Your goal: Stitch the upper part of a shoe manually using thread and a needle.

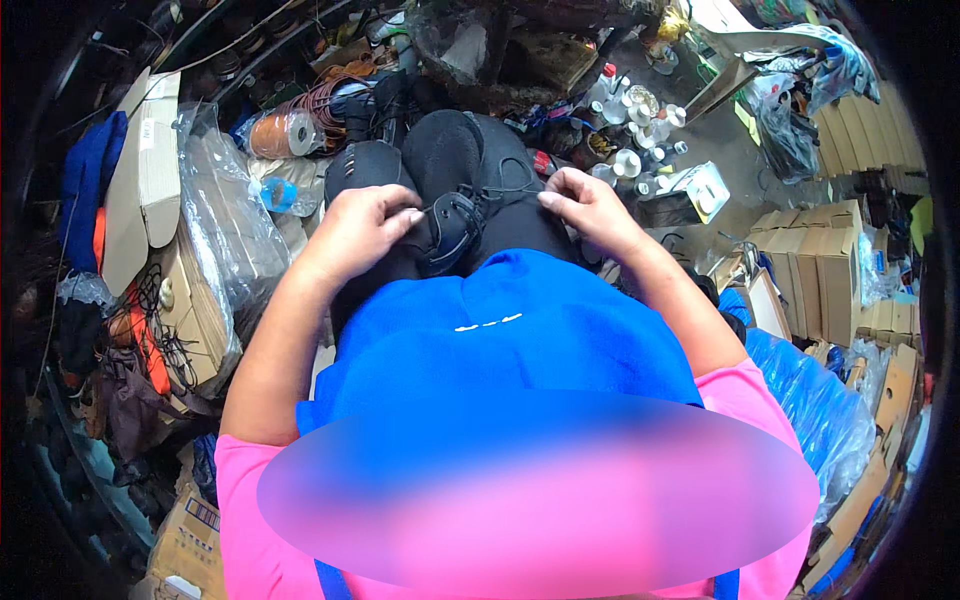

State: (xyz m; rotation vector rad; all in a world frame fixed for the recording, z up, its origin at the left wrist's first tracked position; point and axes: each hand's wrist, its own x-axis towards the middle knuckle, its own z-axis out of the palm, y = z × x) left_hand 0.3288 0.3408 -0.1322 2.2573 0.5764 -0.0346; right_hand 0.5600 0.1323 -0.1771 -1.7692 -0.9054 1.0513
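A black shoe (452, 232) with eyelets lies across my lap, against my dark trousers. A thin black shoelace (512, 188) curves from it toward my right hand (592, 212), whose thumb and forefinger are pinched together on the lace. On the other side, my left hand (372, 228) is closed, thumb against fingers, right beside the shoe's edge. What lies between those left fingertips is too small to make out. My blue apron (500, 320) covers my upper lap, just below the shoe.
At the left stand cardboard sheets (150, 190) and clear plastic wrap (235, 210). A spool of orange cord (285, 133) is beyond my left knee. Several white bottles and cups (640, 115) clutter the floor ahead right. Stacked cardboard boxes (815, 265) and blue plastic sheeting (810, 400) are at the right.
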